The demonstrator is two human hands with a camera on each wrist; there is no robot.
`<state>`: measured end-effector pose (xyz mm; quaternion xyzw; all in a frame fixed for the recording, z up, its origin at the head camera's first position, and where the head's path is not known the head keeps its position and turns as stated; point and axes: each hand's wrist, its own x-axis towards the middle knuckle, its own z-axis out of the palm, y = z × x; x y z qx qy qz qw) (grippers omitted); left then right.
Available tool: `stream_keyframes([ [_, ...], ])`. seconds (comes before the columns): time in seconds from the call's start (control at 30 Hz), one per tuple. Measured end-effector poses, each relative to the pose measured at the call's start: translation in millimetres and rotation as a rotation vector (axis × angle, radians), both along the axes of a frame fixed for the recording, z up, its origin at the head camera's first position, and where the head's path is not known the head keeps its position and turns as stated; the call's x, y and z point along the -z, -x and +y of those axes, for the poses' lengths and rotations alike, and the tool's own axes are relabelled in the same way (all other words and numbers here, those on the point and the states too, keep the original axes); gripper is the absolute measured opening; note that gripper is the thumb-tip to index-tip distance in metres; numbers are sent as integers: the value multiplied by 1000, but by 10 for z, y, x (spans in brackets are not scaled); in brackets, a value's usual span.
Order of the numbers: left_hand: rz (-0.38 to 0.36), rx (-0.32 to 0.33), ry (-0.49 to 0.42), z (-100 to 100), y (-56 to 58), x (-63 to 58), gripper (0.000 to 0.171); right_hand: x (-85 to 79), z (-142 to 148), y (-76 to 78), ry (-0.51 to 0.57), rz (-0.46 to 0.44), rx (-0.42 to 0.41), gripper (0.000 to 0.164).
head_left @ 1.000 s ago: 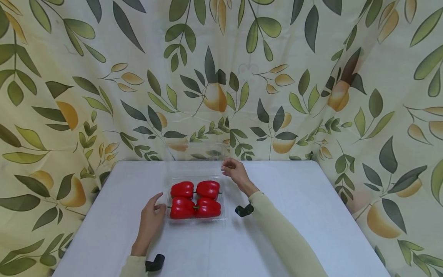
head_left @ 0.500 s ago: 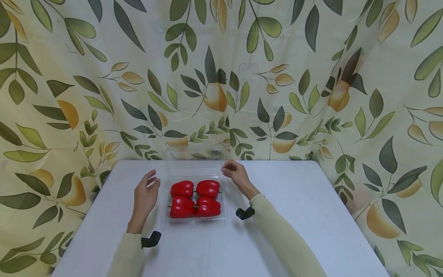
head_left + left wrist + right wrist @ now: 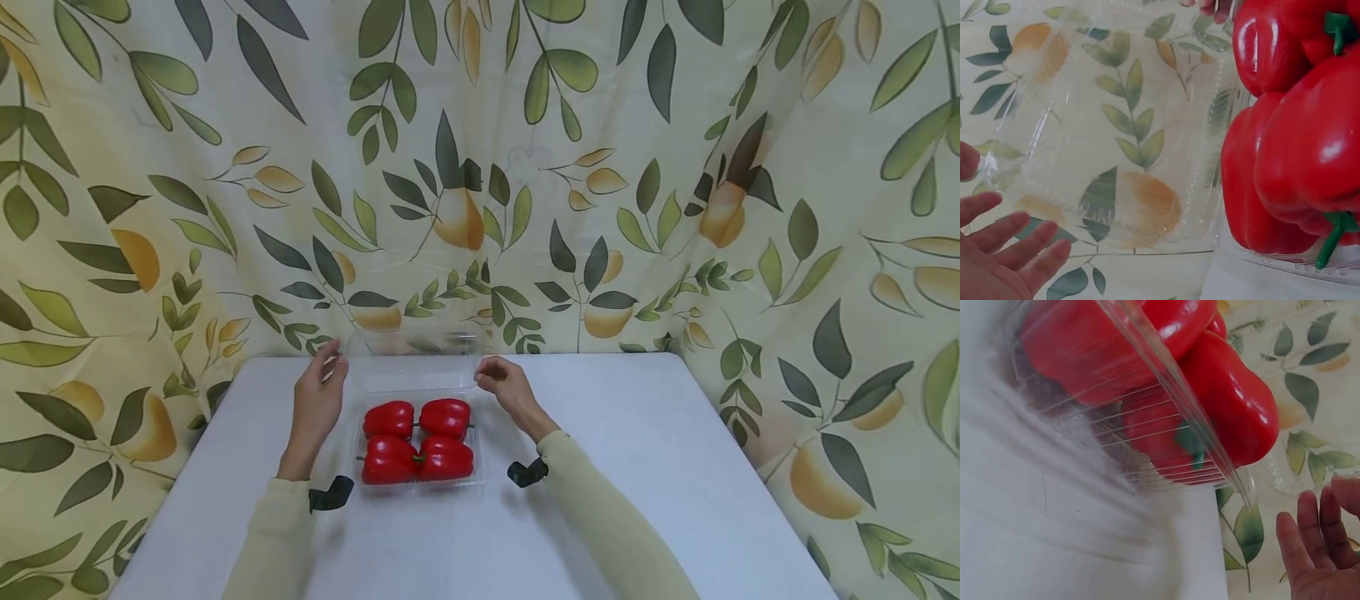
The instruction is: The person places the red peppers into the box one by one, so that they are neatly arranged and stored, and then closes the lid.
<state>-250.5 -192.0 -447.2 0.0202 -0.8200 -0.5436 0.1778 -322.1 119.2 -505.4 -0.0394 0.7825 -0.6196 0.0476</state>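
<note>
A clear plastic clamshell box (image 3: 482, 467) lies on the table, holding several red bell peppers (image 3: 446, 458) with green stems. Its transparent lid (image 3: 412, 367) stands raised at the back. At the lid's right edge, my right hand (image 3: 512, 390) pinches the plastic between thumb and bent fingers. My left hand (image 3: 318, 400) is by the lid's left edge. In the left wrist view, the fingers of the left hand (image 3: 1004, 262) are spread and extended, with the thumb apart, near a lid corner; whether they touch it I cannot tell.
A white table (image 3: 600, 467) carries the box near its middle. Behind and beside it hangs a curtain (image 3: 540, 250) printed with leaves and fruit. Dark wrist cameras (image 3: 527, 472) sit on both wrists.
My left hand has moved from the box's front left side up to the lid's left edge. The lid has tilted lower, with my right hand staying at its right edge.
</note>
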Motion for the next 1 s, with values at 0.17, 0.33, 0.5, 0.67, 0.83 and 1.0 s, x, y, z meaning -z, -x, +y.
stream_keyframes([
  [0.17,15,14,0,45,-23,29,47,30,28,-48,-21,5,9,22],
  [0.33,26,-4,-2,46,-24,37,45,1,46,-76,-33,29,6,21],
  [0.5,24,-14,13,6,-34,41,45,-114,78,-120,9,54,-14,30],
  [0.67,21,-16,39,-5,-83,39,46,-323,154,-199,50,64,-112,36],
  [0.83,7,-25,55,13,-125,37,41,-513,177,-336,13,70,-131,46],
  [1.0,-4,-24,56,12,-148,32,45,-620,150,-447,-30,91,-97,48],
])
